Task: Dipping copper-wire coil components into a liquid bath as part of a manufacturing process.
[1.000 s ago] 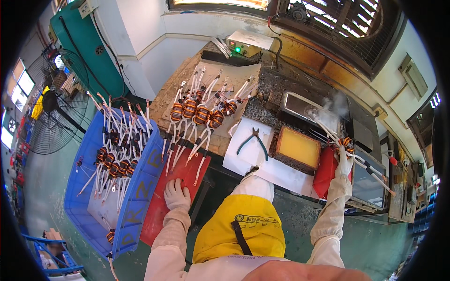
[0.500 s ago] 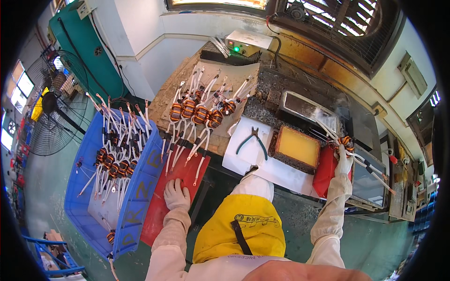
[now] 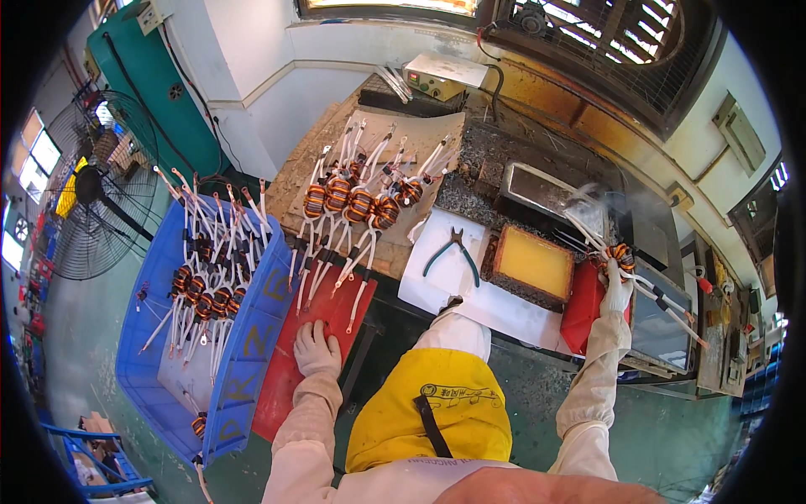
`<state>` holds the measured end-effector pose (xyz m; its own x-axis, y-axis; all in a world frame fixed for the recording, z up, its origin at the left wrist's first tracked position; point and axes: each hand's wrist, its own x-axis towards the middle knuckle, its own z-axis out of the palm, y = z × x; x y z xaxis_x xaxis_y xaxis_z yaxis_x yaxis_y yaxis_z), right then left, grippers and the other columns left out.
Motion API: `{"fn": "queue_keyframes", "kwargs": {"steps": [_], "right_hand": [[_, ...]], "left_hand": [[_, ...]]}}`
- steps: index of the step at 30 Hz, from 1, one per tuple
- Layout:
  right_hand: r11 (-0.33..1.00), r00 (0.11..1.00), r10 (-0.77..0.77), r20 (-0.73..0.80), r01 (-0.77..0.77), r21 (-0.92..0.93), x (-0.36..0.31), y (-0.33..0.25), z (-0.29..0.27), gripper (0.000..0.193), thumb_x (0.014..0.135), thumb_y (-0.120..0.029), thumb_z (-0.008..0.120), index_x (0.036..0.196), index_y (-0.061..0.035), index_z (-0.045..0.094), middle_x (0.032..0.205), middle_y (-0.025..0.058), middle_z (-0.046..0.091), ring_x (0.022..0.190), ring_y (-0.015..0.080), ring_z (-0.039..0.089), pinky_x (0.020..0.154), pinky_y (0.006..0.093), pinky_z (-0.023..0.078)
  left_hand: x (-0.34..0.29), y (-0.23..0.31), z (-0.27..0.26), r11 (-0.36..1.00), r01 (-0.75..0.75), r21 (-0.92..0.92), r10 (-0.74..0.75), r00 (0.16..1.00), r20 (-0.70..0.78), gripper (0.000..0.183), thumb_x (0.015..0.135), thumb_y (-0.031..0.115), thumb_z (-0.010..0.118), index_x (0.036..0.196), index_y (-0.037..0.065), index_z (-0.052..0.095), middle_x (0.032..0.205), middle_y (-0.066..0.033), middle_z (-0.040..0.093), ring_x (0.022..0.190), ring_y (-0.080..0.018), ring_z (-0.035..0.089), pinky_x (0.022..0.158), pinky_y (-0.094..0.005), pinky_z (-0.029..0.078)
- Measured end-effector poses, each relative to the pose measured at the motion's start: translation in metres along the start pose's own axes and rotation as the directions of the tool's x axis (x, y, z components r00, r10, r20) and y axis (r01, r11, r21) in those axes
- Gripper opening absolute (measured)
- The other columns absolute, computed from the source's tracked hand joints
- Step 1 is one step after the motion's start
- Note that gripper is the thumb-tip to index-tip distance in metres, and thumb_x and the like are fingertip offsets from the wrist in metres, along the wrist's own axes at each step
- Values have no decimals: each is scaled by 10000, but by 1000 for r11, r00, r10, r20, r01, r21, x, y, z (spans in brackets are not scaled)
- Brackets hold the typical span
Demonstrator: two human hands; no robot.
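Holding one coil (image 3: pixel 620 253), right hand (image 3: pixel 616 294)

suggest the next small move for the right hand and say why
Probably lift the coil slightly: the right hand holds it with white leads angled over the right end of the metal tray, where smoke rises. Whether the tips are dipped is unclear.

Your left hand (image 3: pixel 316 349) had the blue bin (image 3: pixel 252 370) close on its left and dangling leads (image 3: pixel 359 304) ahead. Farther right, pliers (image 3: pixel 456 240) and a yellow-filled box (image 3: pixel 529 291) interrupted the white sheet (image 3: pixel 430 235), with open air above. The coil (image 3: pixel 621 254) in your right hand (image 3: pixel 615 294) jutted wires on both sides, a metal trough (image 3: pixel 525 212) standing ahead-left.
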<state>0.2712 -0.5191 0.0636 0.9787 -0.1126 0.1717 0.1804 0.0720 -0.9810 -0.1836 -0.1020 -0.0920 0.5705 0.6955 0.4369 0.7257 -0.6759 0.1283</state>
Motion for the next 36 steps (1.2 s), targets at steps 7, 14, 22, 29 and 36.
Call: {"fn": "queue_keyframes", "kwargs": {"steps": [7, 14, 22, 29, 36], "right_hand": [[1000, 1000, 5, -8, -5, 3, 5, 8, -5, 272, 875, -162, 696, 1124, -84, 622, 937, 7, 650, 706, 58, 584, 571, 188, 500], [1000, 1000, 11, -16, -11, 0, 3, 6, -4, 295, 873, -165, 696, 1143, -79, 617, 975, -2, 667, 725, 50, 592, 581, 184, 509], [999, 1000, 9, -8, -9, -34, 6, 9, -7, 293, 882, -176, 685, 1150, -80, 619, 1001, -2, 671, 759, 40, 588, 575, 175, 503], [999, 1000, 2, 18, -2, -32, 4, 7, -5, 292, 884, -177, 683, 1156, -89, 621, 1003, -6, 674, 756, 34, 582, 584, 178, 503], [1000, 999, -14, 43, 15, -23, 0, 3, -6, 323, 889, -170, 673, 1191, -86, 598, 1041, 20, 672, 805, 59, 610, 600, 193, 508]], "left_hand": [[1, 1, -2, 1000, 7, -2, -7, 1000, 8, 454, 792, 277, 618, 1216, 129, 559, 1230, -120, 525, 1188, -318, 484, 973, -494, 405], [0, 0, 1, 1000, 1, -2, -1, 1000, -7, 455, 783, 273, 625, 1210, 130, 562, 1222, -119, 530, 1182, -319, 488, 964, -497, 412], [2, 2, -2, 1000, -9, -8, 9, 1000, -16, 453, 777, 262, 629, 1203, 125, 561, 1213, -125, 534, 1170, -319, 497, 955, -491, 417], [2, 1, -5, 1000, -7, -2, 7, 1000, -12, 446, 778, 257, 628, 1198, 118, 564, 1208, -126, 537, 1167, -320, 500, 950, -485, 422], [4, 4, -4, 1000, -14, -8, 14, 1000, -7, 443, 784, 249, 624, 1197, 103, 559, 1210, -136, 531, 1167, -334, 497, 957, -491, 420]]}}
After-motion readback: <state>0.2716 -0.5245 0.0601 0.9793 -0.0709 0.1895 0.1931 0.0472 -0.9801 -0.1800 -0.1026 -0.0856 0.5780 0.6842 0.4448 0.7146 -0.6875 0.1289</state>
